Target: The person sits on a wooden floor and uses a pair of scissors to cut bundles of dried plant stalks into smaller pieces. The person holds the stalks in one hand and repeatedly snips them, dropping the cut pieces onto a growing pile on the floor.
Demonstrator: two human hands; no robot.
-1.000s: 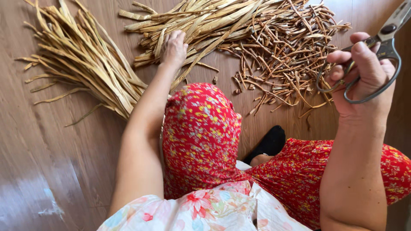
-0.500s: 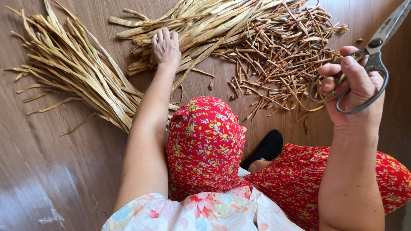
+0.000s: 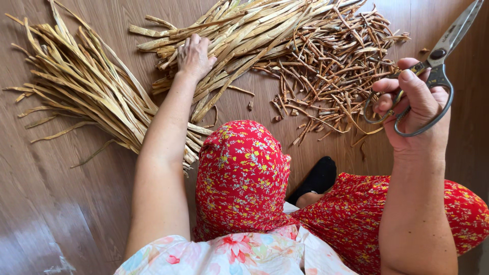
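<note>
Resting palm-down, the left hand (image 3: 193,55) lay on the middle pile of dried plant strips (image 3: 239,38), fingers spread a little and pressing on the stalks; whether any strip was actually pinched under them could not be told. The right hand (image 3: 415,109) was raised off the floor, thumb and fingers through the loops of a pair of large metal scissors (image 3: 433,71) and closed around them, blades together and pointing up and to the right.

That middle pile lay on the wooden floor (image 3: 46,203) straight ahead of the person, long flat tan strips running roughly parallel. Just to its right, touching it, was a heap of short dark brown offcuts (image 3: 336,81), thin and tangled. To the left, set apart, was a second bundle of long pale strips (image 3: 86,97), fanned out and reaching back towards the knee.

Judged by look: strips were light, dry, fairly stiff along the length but bendy, likely brittle at the tips and prone to splitting. Best grip looked like mid-length, a few gathered together, not the frayed ends. Offcuts were loose and would scatter easily.

Nearer the body: red floral skirt (image 3: 239,178) over the raised knee, a dark-socked foot (image 3: 318,178) on the floor, a light floral top (image 3: 239,254) at the bottom edge.
</note>
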